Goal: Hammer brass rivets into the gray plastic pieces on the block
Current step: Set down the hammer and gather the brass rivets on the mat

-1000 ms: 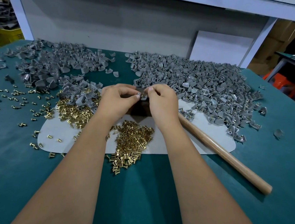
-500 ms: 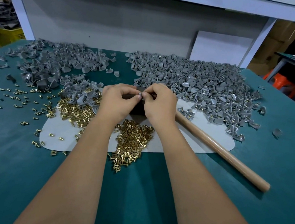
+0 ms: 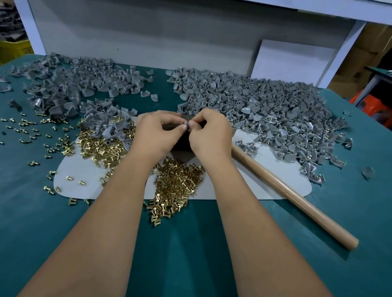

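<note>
My left hand (image 3: pixel 156 135) and my right hand (image 3: pixel 209 136) meet over a dark block (image 3: pixel 182 142), which they mostly hide. Both pinch one small gray plastic piece (image 3: pixel 185 123) between their fingertips. Whether a rivet is in it I cannot tell. A heap of brass rivets (image 3: pixel 176 182) lies just below my wrists, and a second heap (image 3: pixel 97 147) sits left of it. The hammer's wooden handle (image 3: pixel 292 196) lies to the right, its head hidden behind my right hand.
Big piles of gray plastic pieces lie at the back left (image 3: pixel 75 85) and back right (image 3: pixel 267 112). A pale gray mat (image 3: pixel 271 181) covers the green table (image 3: pixel 11 213). Loose rivets (image 3: pixel 28 129) are scattered left. A white board (image 3: pixel 292 61) leans against the back panel.
Both hands stay together over the block, still pinching the small gray piece; their fingertips have only shifted slightly. The hammer has not moved.
</note>
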The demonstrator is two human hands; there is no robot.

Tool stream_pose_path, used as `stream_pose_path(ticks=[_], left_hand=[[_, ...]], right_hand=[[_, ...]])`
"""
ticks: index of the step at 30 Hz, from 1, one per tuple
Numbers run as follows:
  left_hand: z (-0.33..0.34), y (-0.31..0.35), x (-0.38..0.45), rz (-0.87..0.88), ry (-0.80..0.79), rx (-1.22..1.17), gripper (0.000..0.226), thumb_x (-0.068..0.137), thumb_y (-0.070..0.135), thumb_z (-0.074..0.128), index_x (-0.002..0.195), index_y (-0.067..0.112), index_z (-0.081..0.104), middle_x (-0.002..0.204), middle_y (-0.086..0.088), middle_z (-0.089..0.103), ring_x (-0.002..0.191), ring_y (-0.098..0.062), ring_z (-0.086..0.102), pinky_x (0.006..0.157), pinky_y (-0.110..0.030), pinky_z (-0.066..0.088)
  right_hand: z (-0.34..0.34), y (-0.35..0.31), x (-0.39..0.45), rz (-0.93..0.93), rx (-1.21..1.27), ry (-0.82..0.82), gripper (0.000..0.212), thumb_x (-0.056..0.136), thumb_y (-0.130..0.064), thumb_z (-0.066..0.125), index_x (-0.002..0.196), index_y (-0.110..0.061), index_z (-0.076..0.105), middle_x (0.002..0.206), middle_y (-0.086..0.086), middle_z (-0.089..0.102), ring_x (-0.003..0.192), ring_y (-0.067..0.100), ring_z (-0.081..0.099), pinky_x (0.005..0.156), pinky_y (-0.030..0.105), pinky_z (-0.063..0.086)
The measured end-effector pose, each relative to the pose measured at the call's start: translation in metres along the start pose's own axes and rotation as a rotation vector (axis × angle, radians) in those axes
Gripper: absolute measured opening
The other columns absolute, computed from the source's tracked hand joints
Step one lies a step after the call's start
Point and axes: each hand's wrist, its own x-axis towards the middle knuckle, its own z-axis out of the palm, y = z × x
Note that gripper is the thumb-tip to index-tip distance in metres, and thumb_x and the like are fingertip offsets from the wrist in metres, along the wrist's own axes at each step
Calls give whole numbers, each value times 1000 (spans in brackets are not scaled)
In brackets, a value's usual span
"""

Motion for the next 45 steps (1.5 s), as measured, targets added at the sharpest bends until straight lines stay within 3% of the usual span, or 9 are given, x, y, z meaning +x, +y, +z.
stream_pose_path(ticks=[9, 12, 16, 20, 27, 30, 33, 40, 45], left_hand=[[0, -1, 2, -50, -15, -33, 10, 87, 21, 72, 93, 29, 75, 114, 5, 67, 125, -29, 49, 110, -47, 39], [0, 0, 1, -67, -24, -18, 8, 87, 25, 73, 93, 30, 75, 115, 7, 66, 125, -29, 48, 109, -47, 39], [0, 5, -1, -54, -20, 23, 10, 87, 27, 72, 87, 36, 70, 113, 10, 64, 125, -28, 47, 109, -46, 38], [1, 11, -3, -69, 9, 85, 8, 87, 31, 70, 84, 38, 68, 105, 14, 62, 123, -27, 48, 105, -47, 41], [5, 22, -10, -111, 21, 267, 6, 91, 41, 61, 86, 45, 62, 110, 20, 58, 126, -21, 35, 104, -51, 36], [4, 22, -12, -109, 29, 251, 8, 92, 40, 61, 86, 44, 62, 117, 18, 62, 128, -21, 35, 105, -53, 35], [6, 21, -17, -99, 51, 220, 9, 92, 38, 63, 85, 44, 62, 110, 19, 61, 129, -22, 41, 106, -53, 36], [6, 20, -18, -63, 95, 228, 6, 90, 37, 67, 92, 39, 72, 102, 22, 60, 127, -19, 45, 106, -52, 37], [5, 19, -18, -76, 106, 157, 9, 89, 35, 67, 89, 40, 75, 111, 20, 66, 128, -19, 49, 108, -53, 34]], right_hand=[[-30, -4, 5, -9, 139, 17, 22, 94, -18, 52, 105, -25, 69, 99, -11, 65, 87, 7, 57, 73, 25, 44], [-54, 4, 0, 56, -120, 51, 28, 86, -10, 48, 96, -26, 68, 89, -9, 64, 73, 12, 60, 57, 26, 44], [-74, 26, -13, 139, -640, -111, 14, 83, -22, 52, 74, -12, 57, 91, 10, 59, 91, 33, 59, 67, 31, 41], [-74, 36, -23, 140, -804, -145, 27, 89, -26, 53, 107, -10, 64, 121, 16, 47, 114, 36, 44, 84, 39, 41], [-71, 39, -28, 8, -819, -29, 29, 90, -24, 58, 111, -3, 60, 124, 14, 40, 115, 32, 37, 89, 36, 37], [-74, 36, -26, 8, -844, 37, 32, 91, -22, 59, 116, -6, 48, 118, 13, 47, 102, 30, 51, 70, 33, 38], [-82, 33, -23, 14, -804, 159, 26, 92, -13, 54, 102, -15, 31, 82, 5, 56, 59, 23, 45, 45, 27, 24], [-81, 11, -35, -219, -532, 176, 53, 96, -21, 49, 140, -46, 33, 91, 2, 64, 69, 25, 53, 56, 31, 36], [-60, 2, -47, -250, -650, 238, 67, 91, -15, 56, 143, -47, 29, 88, 4, 57, 63, 21, 39, 50, 28, 23]])
